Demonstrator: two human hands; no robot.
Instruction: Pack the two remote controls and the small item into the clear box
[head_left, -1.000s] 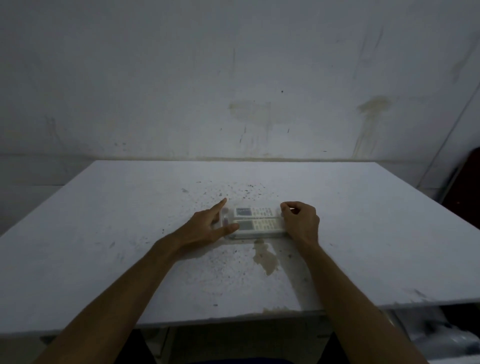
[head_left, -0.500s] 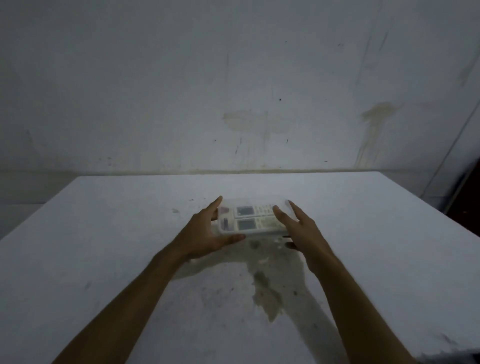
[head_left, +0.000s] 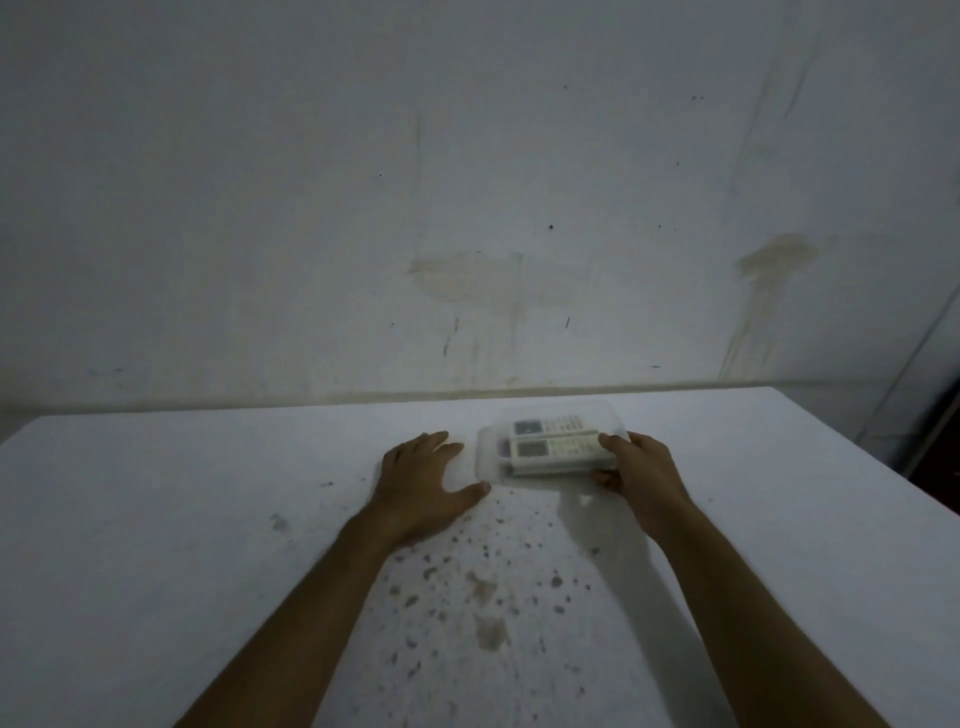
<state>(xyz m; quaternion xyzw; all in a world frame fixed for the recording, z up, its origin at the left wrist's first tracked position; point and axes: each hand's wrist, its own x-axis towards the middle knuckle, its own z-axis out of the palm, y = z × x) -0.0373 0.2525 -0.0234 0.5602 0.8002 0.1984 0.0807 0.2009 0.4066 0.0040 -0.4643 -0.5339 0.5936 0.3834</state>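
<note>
Fingers: right hand (head_left: 641, 478) wraps fingers (head_left: 605, 476) round the clear box's (head_left: 488, 457) right end, gripping it; left hand (head_left: 421, 478) lies flat and spread, holding nothing.
Clear box: on the white surface (head_left: 156, 519), just right of the left hand.
Remote controls (head_left: 553, 441): two, side by side inside the box.
Small item: too blurred to pick out.

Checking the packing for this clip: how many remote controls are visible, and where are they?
2. Both lie side by side inside the clear box: the far remote toward the wall, the near remote toward the person, its right end under the right hand. Nothing suggests another hidden.
</note>
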